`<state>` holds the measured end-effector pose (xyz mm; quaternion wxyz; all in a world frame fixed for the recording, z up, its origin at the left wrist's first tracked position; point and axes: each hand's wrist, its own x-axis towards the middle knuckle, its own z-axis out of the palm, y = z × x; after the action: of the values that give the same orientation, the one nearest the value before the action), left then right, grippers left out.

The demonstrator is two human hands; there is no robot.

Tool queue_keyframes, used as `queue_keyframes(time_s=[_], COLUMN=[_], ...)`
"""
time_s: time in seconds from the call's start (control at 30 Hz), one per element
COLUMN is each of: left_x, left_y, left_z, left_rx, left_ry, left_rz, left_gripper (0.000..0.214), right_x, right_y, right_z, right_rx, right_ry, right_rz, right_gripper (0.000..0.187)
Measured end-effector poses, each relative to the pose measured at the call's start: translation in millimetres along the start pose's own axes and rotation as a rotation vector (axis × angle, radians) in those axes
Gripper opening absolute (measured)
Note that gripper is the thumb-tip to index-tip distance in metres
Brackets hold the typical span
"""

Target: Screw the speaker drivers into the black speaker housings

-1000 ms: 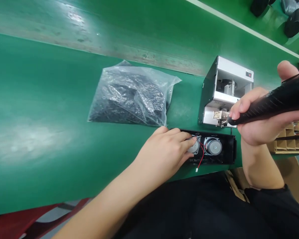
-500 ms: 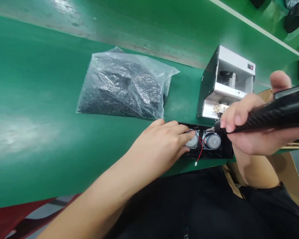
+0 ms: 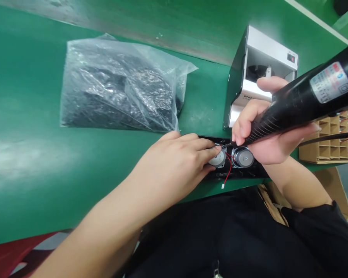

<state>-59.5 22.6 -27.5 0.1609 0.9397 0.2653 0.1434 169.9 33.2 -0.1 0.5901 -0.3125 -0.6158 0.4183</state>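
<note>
My left hand [image 3: 179, 160] lies over the left end of a black speaker housing [image 3: 237, 174], its fingers gripping the rim of a round silver speaker [image 3: 219, 160]. A second speaker [image 3: 244, 158] sits beside it in the housing. Between them a thin red wire [image 3: 229, 170] runs out to a small white plug [image 3: 223, 186]. Wrapped around a black electric screwdriver [image 3: 295, 94], my right hand [image 3: 268, 144] holds it slanted, nose down at the upper edge between the two speakers. The bit's tip is too small to make out, and whether it meets a screw is not visible.
A clear plastic bag [image 3: 118, 88] of dark contents lies on the green bench [image 3: 31, 162]. Behind my right hand stands a silver-and-black machine [image 3: 272, 44] with a switch. At right are a divided cardboard box [image 3: 326, 133], a black cable [image 3: 330, 136] and an open carton [image 3: 333, 185].
The screwdriver has swung steeper, and its nose has come in over the gap between the speakers. My left hand stays on the left speaker. The whole view has shifted somewhat.
</note>
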Motion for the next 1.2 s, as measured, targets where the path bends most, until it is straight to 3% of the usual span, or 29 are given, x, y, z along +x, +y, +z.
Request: queue_keyframes(time_s=[0.17,0.33,0.7,1.2], left_x=[1.5,3.0,3.7,2.9], left_y=[2.7,3.6,3.0,4.1], left_z=[-2.5,-3.7,-3.1,-2.8], left_rx=[0.016,0.009,0.008,0.009], left_ry=[-0.065,-0.088,-0.100,-0.069], left_rz=[-0.025,-0.040,-0.032,-0.036], left_gripper=[0.029,0.030,0.030,0.029], right_x=[0.8,-0.2,0.7,1.1], right_y=[-17.9,-20.8,-9.5,-5.4], right_z=[18.9,20.2,23.6,21.7], right_rx=[0.128,0.177,0.175,0.170], right_ry=[0.205,0.244,0.198,0.337], right_rz=[0.156,0.178,0.145,0.133], right_gripper=[0.063,0.064,0.076,0.080])
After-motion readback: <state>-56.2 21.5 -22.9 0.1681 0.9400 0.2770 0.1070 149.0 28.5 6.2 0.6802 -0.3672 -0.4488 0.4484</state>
